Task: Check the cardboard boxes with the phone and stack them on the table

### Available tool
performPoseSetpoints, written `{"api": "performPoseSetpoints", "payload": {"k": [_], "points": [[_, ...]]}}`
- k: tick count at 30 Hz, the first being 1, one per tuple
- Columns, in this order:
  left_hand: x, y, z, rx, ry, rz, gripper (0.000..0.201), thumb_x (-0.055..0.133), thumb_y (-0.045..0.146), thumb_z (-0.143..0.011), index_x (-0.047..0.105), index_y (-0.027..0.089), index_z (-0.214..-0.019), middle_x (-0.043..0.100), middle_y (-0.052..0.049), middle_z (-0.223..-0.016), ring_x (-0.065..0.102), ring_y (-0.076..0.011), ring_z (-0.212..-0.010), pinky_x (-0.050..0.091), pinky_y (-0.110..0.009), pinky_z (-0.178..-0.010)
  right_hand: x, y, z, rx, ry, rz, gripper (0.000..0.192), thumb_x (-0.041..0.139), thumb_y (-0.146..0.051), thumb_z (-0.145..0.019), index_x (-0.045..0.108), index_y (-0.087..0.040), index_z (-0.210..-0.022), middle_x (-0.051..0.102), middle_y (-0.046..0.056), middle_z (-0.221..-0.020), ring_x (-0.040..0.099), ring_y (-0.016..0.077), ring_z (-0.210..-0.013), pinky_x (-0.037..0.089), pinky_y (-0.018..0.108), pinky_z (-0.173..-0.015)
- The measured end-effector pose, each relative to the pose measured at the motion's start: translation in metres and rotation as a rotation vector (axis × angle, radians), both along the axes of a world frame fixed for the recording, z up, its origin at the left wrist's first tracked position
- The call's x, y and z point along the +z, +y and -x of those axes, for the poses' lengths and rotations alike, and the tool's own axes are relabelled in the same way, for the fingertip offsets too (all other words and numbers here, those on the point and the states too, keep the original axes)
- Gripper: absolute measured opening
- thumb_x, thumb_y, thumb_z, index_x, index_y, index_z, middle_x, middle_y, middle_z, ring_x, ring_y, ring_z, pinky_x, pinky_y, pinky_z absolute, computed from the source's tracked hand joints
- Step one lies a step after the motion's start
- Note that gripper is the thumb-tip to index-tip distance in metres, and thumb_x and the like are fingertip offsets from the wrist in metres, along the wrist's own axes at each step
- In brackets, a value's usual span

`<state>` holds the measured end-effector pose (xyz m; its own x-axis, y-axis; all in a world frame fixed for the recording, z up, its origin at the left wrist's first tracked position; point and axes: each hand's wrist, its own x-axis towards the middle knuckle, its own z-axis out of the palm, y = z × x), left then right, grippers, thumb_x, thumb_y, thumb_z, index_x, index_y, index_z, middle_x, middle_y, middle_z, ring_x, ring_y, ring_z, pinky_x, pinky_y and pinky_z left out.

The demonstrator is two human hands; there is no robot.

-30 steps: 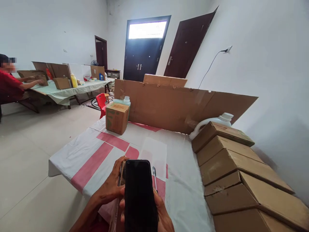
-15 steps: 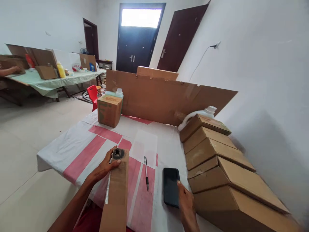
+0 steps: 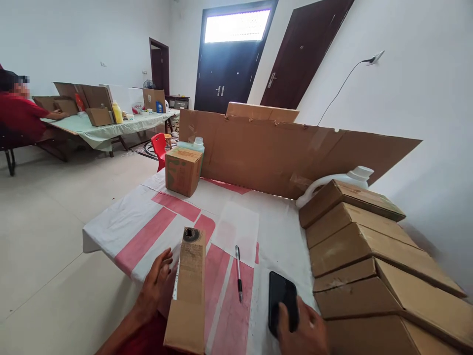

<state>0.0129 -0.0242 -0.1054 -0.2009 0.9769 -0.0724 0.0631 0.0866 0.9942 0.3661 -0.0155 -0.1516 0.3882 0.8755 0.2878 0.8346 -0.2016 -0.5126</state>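
Note:
A long, narrow cardboard box (image 3: 188, 291) stands at the table's near edge, its far end marked by a dark-ringed hole. My left hand (image 3: 157, 281) is beside the box's left side, fingers extended and slightly apart, holding nothing. On the white cloth to the right lies a black smartphone (image 3: 280, 291). My right hand (image 3: 305, 328) is at its lower right part, the thumb over the dark screen and the fingers along the right edge, slightly blurred. Between box and phone lies a pen (image 3: 238, 273) with a black grip, partly over a pale sheet (image 3: 236, 229).
Several cardboard boxes (image 3: 354, 246) line the right side, with a white jug (image 3: 354, 177) behind them. A cardboard panel (image 3: 258, 153) bounds the back. A small box (image 3: 183, 172) and a jug (image 3: 198, 143) stand far left. Another person (image 3: 24, 113) sits at a distant table.
My left hand has let go of the long box and moved to its left. My right hand has reached further over the phone. The view has turned left, bringing the other person into sight.

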Motion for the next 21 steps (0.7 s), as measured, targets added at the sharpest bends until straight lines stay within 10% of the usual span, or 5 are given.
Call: {"api": "performPoseSetpoints", "payload": {"k": [4, 7, 11, 15, 21], "points": [[-0.005, -0.052, 0.003, -0.204, 0.064, 0.105, 0.066, 0.047, 0.069, -0.097, 0.054, 0.028, -0.148, 0.057, -0.01, -0.153, 0.052, -0.0337, -0.143, 0.041, -0.052, -0.121, -0.013, -0.029, 0.079, 0.742, 0.357, 0.145, 0.064, 0.056, -0.045, -0.09, 0.057, -0.02, -0.149, 0.053, 0.018, -0.155, 0.047, 0.0388, -0.143, 0.035, 0.056, -0.122], [0.012, -0.064, 0.013, -0.16, 0.098, 0.133, 0.071, 0.053, 0.075, -0.09, 0.061, 0.027, -0.142, 0.059, -0.011, -0.151, 0.049, -0.0394, -0.144, 0.038, -0.057, -0.122, 0.021, -0.035, 0.113, 1.009, 0.561, 0.301, 0.07, 0.058, -0.041, -0.094, 0.039, -0.029, -0.161, 0.038, 0.009, -0.167, 0.033, 0.0329, -0.154, 0.03, 0.053, -0.126], [0.059, -0.046, 0.023, -0.087, -0.072, 0.081, 0.081, 0.055, 0.071, -0.092, 0.032, 0.031, -0.159, 0.06, -0.014, -0.145, 0.064, -0.038, -0.125, 0.055, -0.058, -0.102, 0.1, 0.006, 0.126, 0.949, 0.814, 0.221, 0.061, 0.053, -0.05, -0.102, 0.035, -0.04, -0.16, 0.032, 0.001, -0.17, 0.03, 0.0279, -0.156, 0.03, 0.053, -0.124], [0.082, -0.009, 0.021, -0.197, -0.132, 0.002, 0.112, 0.072, 0.055, -0.089, -0.011, 0.036, -0.162, 0.065, -0.01, -0.125, 0.071, -0.0235, -0.091, 0.059, -0.047, -0.087, 0.123, 0.062, 0.149, 1.011, 1.043, 0.124, 0.058, 0.04, -0.068, -0.101, 0.063, -0.035, -0.142, 0.057, 0.005, -0.154, 0.047, 0.0308, -0.144, 0.045, 0.055, -0.114], [0.053, 0.053, 0.022, 0.184, 0.498, -0.192, 0.123, 0.094, 0.053, -0.055, 0.027, 0.027, -0.155, 0.051, -0.013, -0.132, 0.053, -0.04, -0.127, 0.048, -0.064, -0.105, 0.112, 0.094, 0.179, 0.932, 1.086, 0.052, 0.062, 0.04, -0.075, -0.097, 0.065, -0.036, -0.138, 0.066, 0.005, -0.142, 0.06, 0.0319, -0.128, 0.052, 0.052, -0.105]]}}
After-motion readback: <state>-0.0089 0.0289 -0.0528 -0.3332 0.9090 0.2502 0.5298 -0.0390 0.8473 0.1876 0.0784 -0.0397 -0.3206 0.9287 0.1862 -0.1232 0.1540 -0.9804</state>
